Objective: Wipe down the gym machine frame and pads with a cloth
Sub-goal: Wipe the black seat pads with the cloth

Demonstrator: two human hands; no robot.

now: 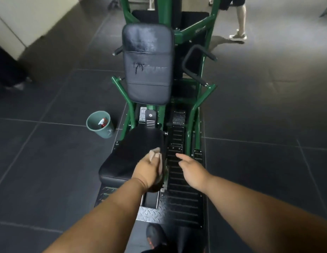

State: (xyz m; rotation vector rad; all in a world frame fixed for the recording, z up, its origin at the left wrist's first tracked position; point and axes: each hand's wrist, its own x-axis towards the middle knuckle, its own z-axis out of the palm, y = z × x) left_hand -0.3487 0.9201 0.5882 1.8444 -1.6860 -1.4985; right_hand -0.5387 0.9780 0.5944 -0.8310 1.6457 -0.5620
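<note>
A round green plastic bucket (100,125) holds a red spray bottle (102,122); the left hand (147,173) grips a beige cloth (155,154), the right hand (191,169) hangs loosely open, holding nothing.

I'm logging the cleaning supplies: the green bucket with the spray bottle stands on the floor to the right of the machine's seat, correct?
Not quite. In the head view the green bucket with the spray bottle stands on the floor to the left of the machine's seat, not the right. The rest is as you said.
</note>
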